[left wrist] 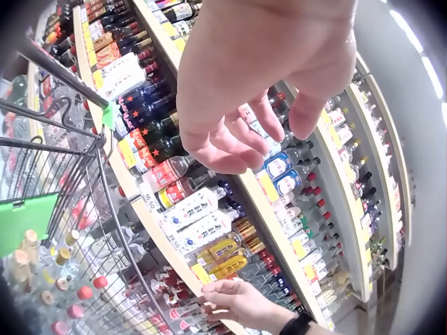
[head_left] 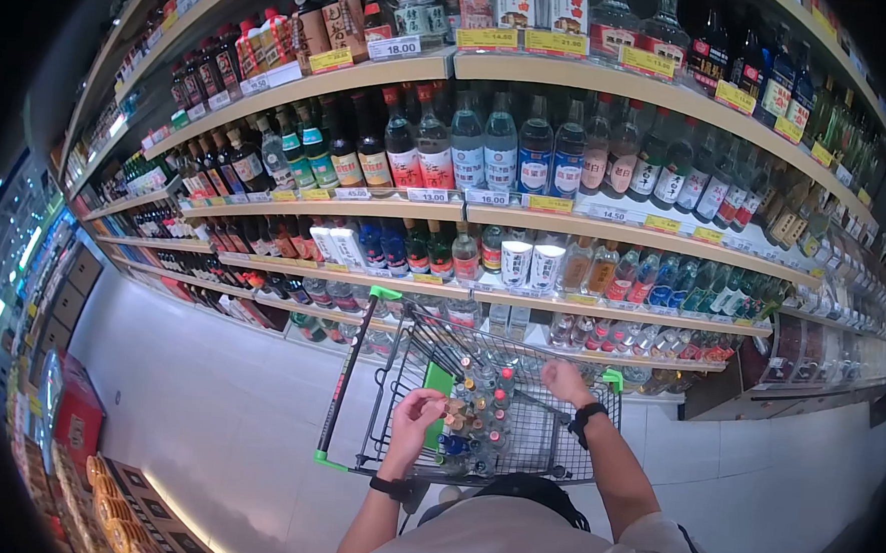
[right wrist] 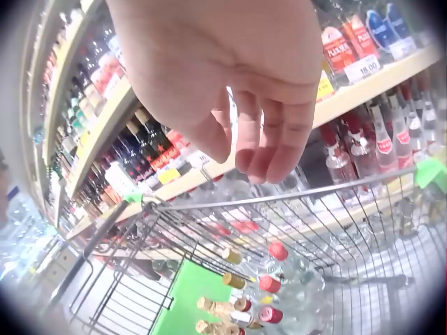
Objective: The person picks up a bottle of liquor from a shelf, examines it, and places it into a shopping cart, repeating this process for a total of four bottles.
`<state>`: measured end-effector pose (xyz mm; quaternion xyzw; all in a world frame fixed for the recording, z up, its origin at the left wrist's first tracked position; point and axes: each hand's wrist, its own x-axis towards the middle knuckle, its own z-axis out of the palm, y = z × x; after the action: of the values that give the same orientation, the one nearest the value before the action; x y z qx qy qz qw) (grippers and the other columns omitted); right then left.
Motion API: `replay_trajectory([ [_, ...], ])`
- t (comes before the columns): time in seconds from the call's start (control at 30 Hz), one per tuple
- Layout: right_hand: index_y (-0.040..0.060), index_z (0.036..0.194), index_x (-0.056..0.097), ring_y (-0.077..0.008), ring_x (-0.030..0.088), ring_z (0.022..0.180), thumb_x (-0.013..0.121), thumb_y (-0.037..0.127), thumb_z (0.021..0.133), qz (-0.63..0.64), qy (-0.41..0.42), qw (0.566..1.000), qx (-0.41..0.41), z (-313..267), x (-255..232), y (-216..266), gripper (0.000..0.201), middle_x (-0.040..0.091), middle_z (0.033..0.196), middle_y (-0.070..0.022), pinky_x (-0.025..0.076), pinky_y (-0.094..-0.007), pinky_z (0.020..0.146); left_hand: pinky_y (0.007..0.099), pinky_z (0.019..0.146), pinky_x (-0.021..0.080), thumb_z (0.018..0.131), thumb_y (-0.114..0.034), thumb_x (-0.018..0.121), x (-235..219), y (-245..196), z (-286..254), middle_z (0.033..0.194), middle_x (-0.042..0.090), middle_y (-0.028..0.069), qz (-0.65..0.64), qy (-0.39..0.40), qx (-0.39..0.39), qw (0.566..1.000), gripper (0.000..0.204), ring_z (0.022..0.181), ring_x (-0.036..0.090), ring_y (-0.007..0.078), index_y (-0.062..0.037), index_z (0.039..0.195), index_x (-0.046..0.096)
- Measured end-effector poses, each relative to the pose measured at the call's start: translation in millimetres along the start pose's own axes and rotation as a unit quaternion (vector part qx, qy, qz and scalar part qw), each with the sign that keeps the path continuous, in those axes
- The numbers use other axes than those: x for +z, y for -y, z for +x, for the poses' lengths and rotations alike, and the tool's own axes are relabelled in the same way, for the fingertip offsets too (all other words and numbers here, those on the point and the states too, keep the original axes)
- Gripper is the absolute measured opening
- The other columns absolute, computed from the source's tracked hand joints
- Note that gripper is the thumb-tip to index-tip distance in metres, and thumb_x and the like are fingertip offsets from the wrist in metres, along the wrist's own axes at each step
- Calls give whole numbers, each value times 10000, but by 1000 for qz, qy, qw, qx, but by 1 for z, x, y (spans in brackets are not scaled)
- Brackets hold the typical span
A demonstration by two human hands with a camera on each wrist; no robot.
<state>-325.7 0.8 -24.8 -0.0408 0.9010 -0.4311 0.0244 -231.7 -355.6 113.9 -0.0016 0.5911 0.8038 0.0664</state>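
Observation:
A wire shopping cart (head_left: 544, 452) with green corner pieces stands between the person and the shelves. Several glass bottles (head_left: 496, 419) with red, gold and brown caps are grouped inside it. The left hand (head_left: 415, 420) hovers over the cart's handle side, near a green panel (head_left: 439, 391). Its fingers bend loosely, with nothing between them in the left wrist view. Above the cart's far side is the right hand (head_left: 566, 383), close in front of the lower shelf. In the right wrist view its fingers (right wrist: 279, 150) droop, bent and empty, above the bottles.
Long shelves (head_left: 586, 224) packed with liquor bottles and price tags curve across the front. Two white cartons (head_left: 531, 266) stand on a lower shelf. A red box (head_left: 77, 408) sits at the left, near a display of round goods (head_left: 115, 510). Pale floor tiles (head_left: 246, 396) surround the cart.

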Motion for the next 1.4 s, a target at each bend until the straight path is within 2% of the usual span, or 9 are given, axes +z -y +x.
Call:
replay_trajectory([
  [0.13,6,889,679,-327,698,768,641,113,830,5,-69,996,-56,45,-56,22,128,701,810,-185,545,-397,717,301,825,523,922,-97,681,22,-2,5,1017,671,74,1,-3,11,1000,189,918,655,158,-23,1084,618],
  [0.23,-9,881,671,-333,700,767,633,134,862,-8,-157,986,-55,68,-120,90,150,691,794,-199,545,-393,713,303,832,519,926,-82,670,39,-3,5,1012,669,72,-12,-2,15,1000,181,921,656,163,-19,1085,614],
  [0.3,-11,902,666,-342,703,784,630,163,886,-10,-214,969,-123,97,-155,108,179,694,809,-208,543,-402,711,305,837,517,926,-75,666,48,-4,5,1010,667,71,-19,-1,13,1000,177,921,656,166,-17,1085,613],
  [0.43,-9,948,657,-313,697,766,677,197,865,31,-300,943,-140,144,-221,174,223,694,782,-162,536,-396,713,298,835,512,925,-68,666,62,-5,1,1006,669,74,-12,-19,5,1000,172,922,653,165,-11,1077,613],
  [0.57,-1,1080,616,-333,666,962,703,233,854,-1,-332,923,-196,192,-267,225,336,675,964,-176,521,-407,829,295,834,510,923,-61,665,73,-2,-6,1003,670,70,-5,-24,4,1000,168,922,648,157,-14,1076,614],
  [0.67,-17,1143,577,-385,636,1048,708,256,853,-24,-370,898,-235,223,-281,248,419,659,1079,-219,505,-447,900,296,834,509,922,-55,666,80,4,-10,999,670,66,-12,-35,3,999,164,916,645,154,-16,1072,614],
  [0.8,-71,1171,572,-454,597,1117,700,313,869,-76,-322,932,-147,257,-293,271,505,633,1164,-293,482,-506,948,297,831,509,921,-49,667,98,8,-16,993,669,65,-7,-62,8,998,159,903,640,154,-14,1066,613],
  [1.0,-52,1119,631,-452,606,1113,708,295,877,-72,-254,958,-112,255,-299,279,430,638,1165,-301,488,-487,949,293,822,511,922,-32,657,117,14,-24,992,674,74,-9,-78,13,997,155,901,640,154,-11,1068,610],
  [1.4,-10,1166,529,-415,632,1067,725,202,850,33,-276,923,-268,212,-307,261,427,686,1095,-205,494,-465,903,258,835,500,950,-46,629,137,22,-17,1025,673,41,10,-36,11,999,136,939,638,113,-20,1083,611],
])
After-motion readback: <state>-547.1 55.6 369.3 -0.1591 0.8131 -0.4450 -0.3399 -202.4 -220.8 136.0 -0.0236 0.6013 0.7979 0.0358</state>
